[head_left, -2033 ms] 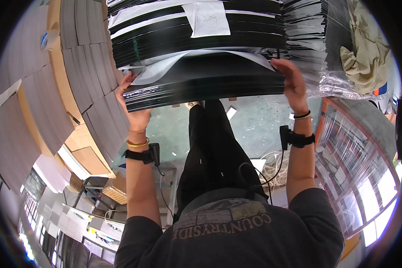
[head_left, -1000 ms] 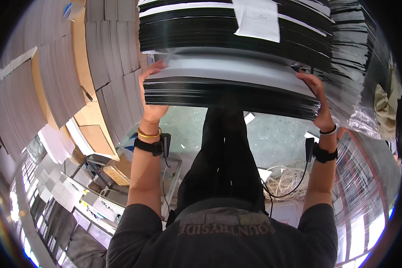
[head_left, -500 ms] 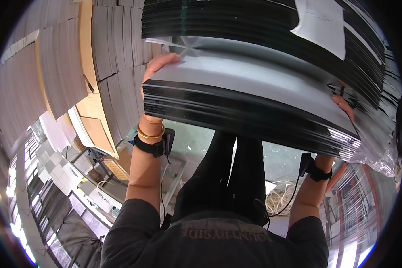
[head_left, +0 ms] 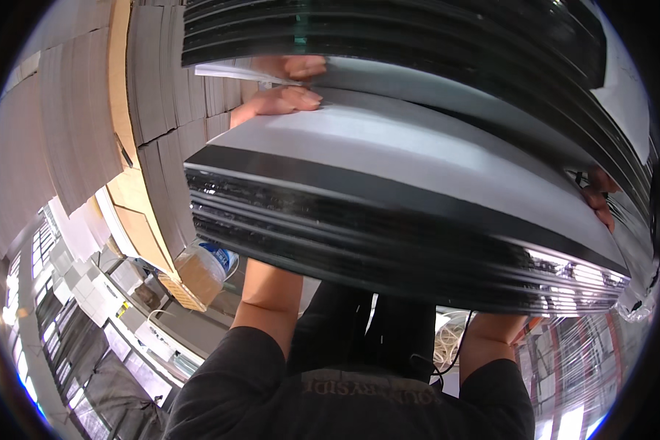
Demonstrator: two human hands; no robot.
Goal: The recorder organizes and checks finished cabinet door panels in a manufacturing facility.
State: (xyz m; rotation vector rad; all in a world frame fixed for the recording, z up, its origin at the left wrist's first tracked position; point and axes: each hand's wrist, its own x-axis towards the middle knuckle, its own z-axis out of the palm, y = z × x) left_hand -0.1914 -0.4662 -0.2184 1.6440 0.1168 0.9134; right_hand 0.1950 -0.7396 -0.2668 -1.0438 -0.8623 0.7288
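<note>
A thick stack of black-edged panels (head_left: 389, 139) with a pale grey-white face is held between both hands, close in front of my body. My left hand (head_left: 282, 101) wraps the stack's left end, its fingers lying over the pale face while the forearm passes beneath. At the right end my right hand (head_left: 598, 207) grips likewise, with only a few fingers showing. Just beyond the held stack stands a larger pile of similar black-edged panels (head_left: 389, 37). Its glossy surface mirrors my fingers. The palms and thumbs are hidden by the stack.
Tall stacks of grey sheets (head_left: 158, 81) rise on the left beside a wooden board (head_left: 121, 81). A box with a blue-and-white round item (head_left: 216, 260) sits below them. Clear plastic wrap (head_left: 634, 304) hangs at the right, and coiled pale cord (head_left: 451, 337) lies on the floor.
The held stack has come up nearer to the camera and looks larger, now covering my wrists. Both hands keep their hold. The far pile also looks closer, and the view has shifted slightly.
</note>
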